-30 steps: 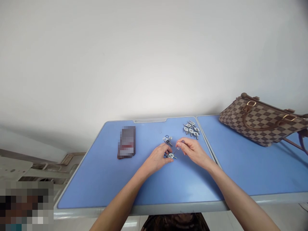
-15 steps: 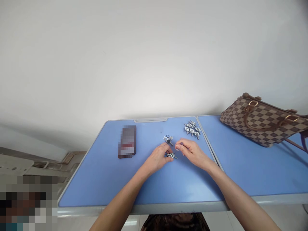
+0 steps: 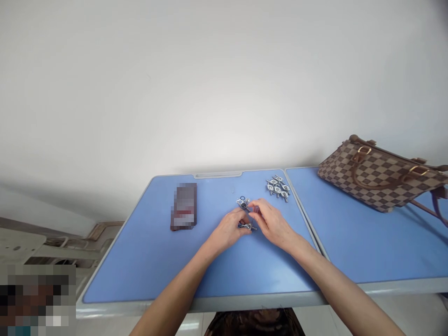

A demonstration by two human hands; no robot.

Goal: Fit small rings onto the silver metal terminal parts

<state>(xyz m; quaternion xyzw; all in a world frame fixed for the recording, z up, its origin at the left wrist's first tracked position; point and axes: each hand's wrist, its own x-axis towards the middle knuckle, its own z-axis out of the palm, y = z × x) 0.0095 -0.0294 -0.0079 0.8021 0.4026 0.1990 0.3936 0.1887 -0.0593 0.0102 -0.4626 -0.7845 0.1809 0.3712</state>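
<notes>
My left hand (image 3: 231,228) rests on the blue desk, its thumb and fingers pinched on a small silver metal fitting (image 3: 248,226) with a rod-like end pointing right. Just to the right, my right hand (image 3: 269,221) is closed round a small screwdriver (image 3: 256,210) with a see-through purplish handle. Its thin shaft points down toward the fitting; whether the tip touches it I cannot tell. Beyond my fingertips lie loose metal parts (image 3: 243,204) with a round black piece and a dark ring (image 3: 242,198).
A pile of several similar metal fittings (image 3: 277,187) lies toward the back right of the desk (image 3: 147,261). A blurred-out dark phone-like object (image 3: 184,205) is on the left. A checkered handbag (image 3: 381,175) stands on the adjoining desk, against the wall.
My right hand has shifted left and closer to my left hand, bringing the screwdriver more upright over the fitting. The left hand keeps its hold.
</notes>
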